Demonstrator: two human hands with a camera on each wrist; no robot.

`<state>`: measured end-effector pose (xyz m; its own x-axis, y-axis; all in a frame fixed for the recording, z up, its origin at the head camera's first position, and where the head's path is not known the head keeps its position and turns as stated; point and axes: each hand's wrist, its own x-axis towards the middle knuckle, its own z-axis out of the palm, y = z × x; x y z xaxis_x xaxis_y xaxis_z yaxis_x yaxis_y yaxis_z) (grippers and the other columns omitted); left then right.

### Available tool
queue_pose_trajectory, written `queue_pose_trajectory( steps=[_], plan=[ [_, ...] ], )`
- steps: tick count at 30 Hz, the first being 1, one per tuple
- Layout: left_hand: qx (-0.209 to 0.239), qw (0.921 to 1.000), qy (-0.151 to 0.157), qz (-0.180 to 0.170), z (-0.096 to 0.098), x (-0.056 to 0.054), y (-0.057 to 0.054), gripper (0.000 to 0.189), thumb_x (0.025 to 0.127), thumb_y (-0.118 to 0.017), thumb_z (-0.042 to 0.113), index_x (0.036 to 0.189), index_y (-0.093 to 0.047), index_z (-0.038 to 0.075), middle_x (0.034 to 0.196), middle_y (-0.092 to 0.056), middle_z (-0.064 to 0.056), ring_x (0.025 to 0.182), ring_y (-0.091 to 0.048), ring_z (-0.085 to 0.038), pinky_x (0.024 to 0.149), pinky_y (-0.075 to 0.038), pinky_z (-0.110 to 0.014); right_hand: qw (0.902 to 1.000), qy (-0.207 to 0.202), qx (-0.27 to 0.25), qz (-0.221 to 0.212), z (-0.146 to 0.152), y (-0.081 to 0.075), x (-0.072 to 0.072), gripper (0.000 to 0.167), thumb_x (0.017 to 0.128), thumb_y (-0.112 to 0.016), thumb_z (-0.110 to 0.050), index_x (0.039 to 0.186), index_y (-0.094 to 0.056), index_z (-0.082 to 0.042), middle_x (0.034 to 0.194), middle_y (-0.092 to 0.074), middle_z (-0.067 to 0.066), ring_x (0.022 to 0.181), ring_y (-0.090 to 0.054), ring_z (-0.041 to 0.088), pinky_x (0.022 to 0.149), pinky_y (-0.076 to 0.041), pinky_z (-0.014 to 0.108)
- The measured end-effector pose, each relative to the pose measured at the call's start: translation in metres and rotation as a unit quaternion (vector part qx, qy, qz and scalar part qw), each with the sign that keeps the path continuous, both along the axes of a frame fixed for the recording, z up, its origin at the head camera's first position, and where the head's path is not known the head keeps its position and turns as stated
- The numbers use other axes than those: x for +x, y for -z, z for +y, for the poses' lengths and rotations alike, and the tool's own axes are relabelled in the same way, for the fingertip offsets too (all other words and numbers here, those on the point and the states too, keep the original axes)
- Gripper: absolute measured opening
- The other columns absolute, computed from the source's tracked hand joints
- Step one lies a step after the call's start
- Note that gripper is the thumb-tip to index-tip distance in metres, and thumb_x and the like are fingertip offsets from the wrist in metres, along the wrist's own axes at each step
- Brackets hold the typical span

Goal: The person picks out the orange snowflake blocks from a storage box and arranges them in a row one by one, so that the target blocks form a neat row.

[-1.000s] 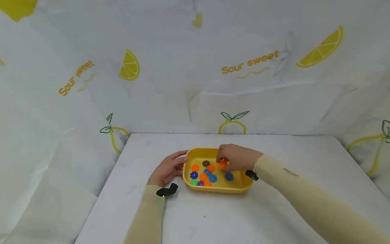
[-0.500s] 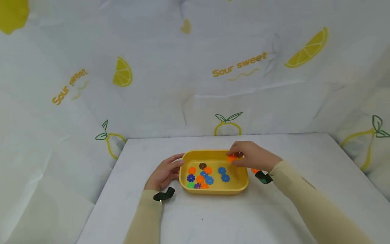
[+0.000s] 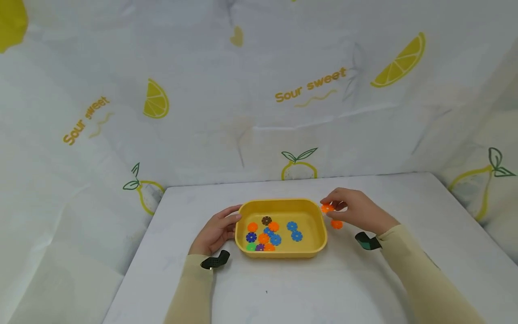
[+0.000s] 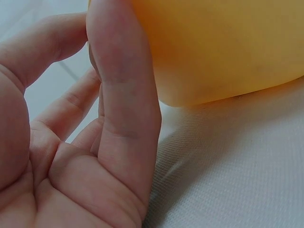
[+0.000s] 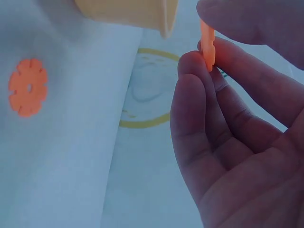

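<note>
At the left end of a yellow plastic tray [image 3: 279,254], my left hand [image 3: 214,230] holds the rim, thumb on the edge and fingers against the outer wall. In the left wrist view its fingers [image 4: 126,95] lie along the tray wall [image 4: 228,47]. My right hand [image 3: 358,211] pinches an orange snowflake disc [image 5: 207,46] between thumb and fingers, just right of the tray. Below that hand, a second orange snowflake disc [image 5: 28,88] lies flat on the table. Inside the tray are several discs, among them a brown disc [image 3: 266,221] and a blue disc [image 3: 297,236].
The white table [image 3: 283,292] has its back edge behind the tray. A white cloth [image 3: 202,135] printed with lemons hangs behind and at the sides. A wrist camera [image 3: 367,240] is strapped to each wrist.
My right hand has lifted an orange snowflake disc out of the tray and carried it right, past the rim. My left hand stays at the tray's left end. The head view has shifted slightly.
</note>
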<state>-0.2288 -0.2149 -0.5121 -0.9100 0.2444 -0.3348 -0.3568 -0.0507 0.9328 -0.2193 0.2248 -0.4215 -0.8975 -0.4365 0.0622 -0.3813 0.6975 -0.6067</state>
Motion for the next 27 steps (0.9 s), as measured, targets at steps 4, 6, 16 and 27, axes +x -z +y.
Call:
queue_pose_trajectory(
  steps=[4,6,16,27],
  plan=[
    [-0.008,1.0,-0.002,0.002,-0.001,0.003,0.001,0.063,0.1,-0.079,0.041,0.157,-0.057,0.023,0.144,-0.068,-0.012,0.097,-0.071,-0.022,0.087,-0.066,-0.03,0.9996,0.022,-0.013,-0.01,0.014,0.011,0.005,0.032,0.096,-0.081,-0.015,0.128,-0.077,-0.011,0.116,-0.074,-0.005,0.104,-0.065,0.016,0.098,-0.062,0.044],
    [-0.007,1.0,-0.004,0.0,0.0,0.003,0.002,0.063,0.099,-0.079,0.04,0.156,-0.057,0.024,0.145,-0.068,-0.012,0.098,-0.071,-0.022,0.088,-0.065,-0.031,0.9992,0.032,-0.017,-0.016,0.021,0.016,0.008,0.032,0.096,-0.081,-0.016,0.128,-0.077,-0.011,0.116,-0.074,-0.004,0.104,-0.065,0.016,0.097,-0.062,0.042],
    [0.011,0.9999,-0.006,-0.009,0.002,0.001,-0.002,0.06,0.1,-0.078,0.038,0.155,-0.058,0.025,0.141,-0.07,-0.011,0.092,-0.07,-0.019,0.085,-0.065,-0.028,0.996,0.08,-0.025,-0.032,0.045,0.038,0.013,0.03,0.096,-0.081,-0.018,0.125,-0.078,-0.012,0.119,-0.075,0.0,0.104,-0.065,0.018,0.09,-0.059,0.025],
    [0.013,0.9998,-0.006,-0.013,0.003,0.001,-0.001,0.059,0.102,-0.077,0.036,0.155,-0.057,0.024,0.14,-0.071,-0.01,0.091,-0.071,-0.018,0.086,-0.065,-0.028,0.9932,0.1,-0.005,-0.06,0.054,0.054,0.012,0.03,0.095,-0.08,-0.02,0.125,-0.077,-0.014,0.118,-0.073,0.004,0.106,-0.063,0.023,0.091,-0.057,0.041]
  ],
)
